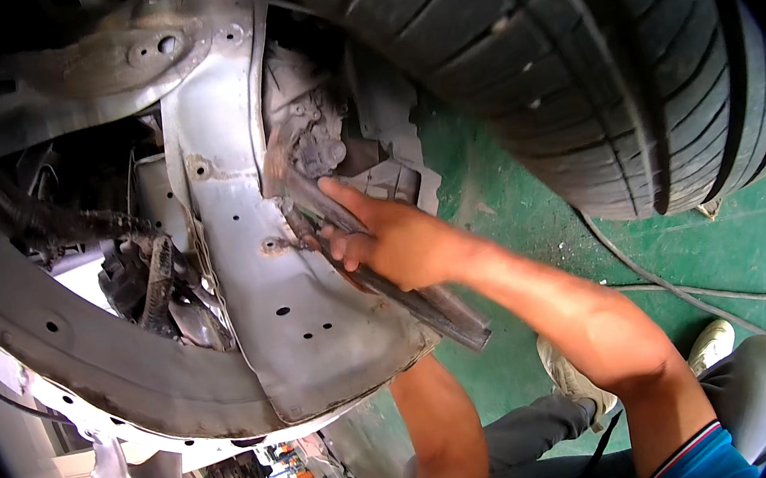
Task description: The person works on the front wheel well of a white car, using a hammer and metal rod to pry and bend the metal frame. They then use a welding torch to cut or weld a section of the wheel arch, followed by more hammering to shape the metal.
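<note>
the long dark metal bar (408, 297), round in section and worn grey at its cut end, runs on a diagonal: its long axis goes from the blunt lower end, which points down and toward the person, up and away to a tip buried among the grimy cast suspension parts (317, 143) above the grip. the right hand (397, 242) is wrapped tight round the bar near its middle, fingers curled under and the index finger laid straight along the shaft toward the tip; that extended finger appears to steady and aim the bar, and the mid-shaft hold leaves a free length below the fist, which in my judgement suits levering. just beside the grip, on the person's left, lies the bare grey sheet-metal inner wheel-arch panel (266, 279) with small punched holes; the bar lies across its edge. beyond the panel, further from the grip, a dark ribbed rubber hose (158, 277) sits in the cavity. above and to the right of the grip hangs the black treaded tyre (588, 59), well apart from the hand. under the forearm is the green painted floor (730, 249), with thin cables lying on it. the left forearm rises behind the panel's lower edge; the left hand is hidden, so its hold cannot be told.
</note>
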`<action>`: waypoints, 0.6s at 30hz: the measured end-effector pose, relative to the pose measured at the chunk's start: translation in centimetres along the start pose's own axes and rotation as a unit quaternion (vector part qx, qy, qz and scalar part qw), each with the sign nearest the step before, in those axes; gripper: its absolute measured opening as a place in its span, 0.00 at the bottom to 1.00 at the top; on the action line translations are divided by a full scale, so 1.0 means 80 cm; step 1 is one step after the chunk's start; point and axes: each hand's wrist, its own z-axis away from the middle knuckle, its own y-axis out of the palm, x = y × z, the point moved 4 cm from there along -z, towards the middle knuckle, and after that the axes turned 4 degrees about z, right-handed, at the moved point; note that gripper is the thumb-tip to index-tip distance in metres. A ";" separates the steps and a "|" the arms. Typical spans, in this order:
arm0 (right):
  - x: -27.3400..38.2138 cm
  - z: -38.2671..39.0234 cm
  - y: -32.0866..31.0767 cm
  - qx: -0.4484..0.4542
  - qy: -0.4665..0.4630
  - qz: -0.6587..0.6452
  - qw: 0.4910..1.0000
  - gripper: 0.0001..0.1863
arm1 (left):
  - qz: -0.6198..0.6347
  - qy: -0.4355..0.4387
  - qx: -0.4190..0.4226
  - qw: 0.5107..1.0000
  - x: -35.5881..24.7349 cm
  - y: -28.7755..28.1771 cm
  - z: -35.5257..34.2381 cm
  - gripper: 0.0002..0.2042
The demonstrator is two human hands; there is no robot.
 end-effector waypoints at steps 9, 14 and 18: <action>-0.028 0.033 -0.057 -0.089 0.010 0.081 0.993 0.40 | -0.044 0.033 -0.226 0.973 0.024 -0.024 0.010 0.16; -0.074 0.073 -0.067 0.017 0.169 0.240 0.956 0.42 | -0.183 0.045 -0.499 0.846 0.094 -0.052 0.033 0.11; -0.159 0.115 -0.056 0.043 0.227 0.263 0.937 0.45 | -0.184 0.058 -0.583 0.789 0.131 -0.104 0.092 0.11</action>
